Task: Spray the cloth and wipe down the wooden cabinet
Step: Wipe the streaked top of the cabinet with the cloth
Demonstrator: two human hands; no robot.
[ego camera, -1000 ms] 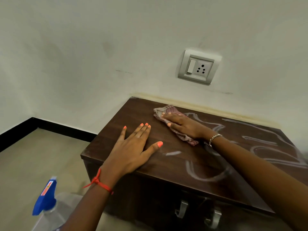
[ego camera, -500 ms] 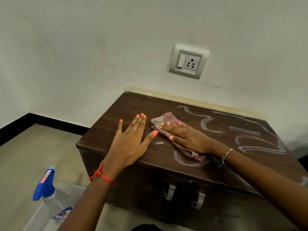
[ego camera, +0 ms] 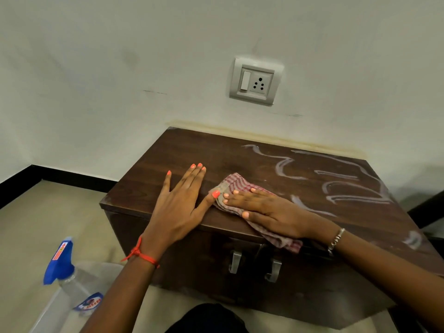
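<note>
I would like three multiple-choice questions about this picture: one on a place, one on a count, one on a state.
1. Where is the spray bottle?
A. on the cabinet
B. low at the left, off the cabinet
C. in the right hand

2. How many metal handles show on the cabinet front?
A. one
B. two
C. four

3. What is the left hand doing?
A. lying flat on the cabinet top
B. squeezing the bottle
C. pulling a handle

Answers: 1 B, the bottle stands beside the cabinet at lower left. 2 B, two handles hang side by side. 3 A, its fingers are spread flat while the right hand presses the cloth.
</note>
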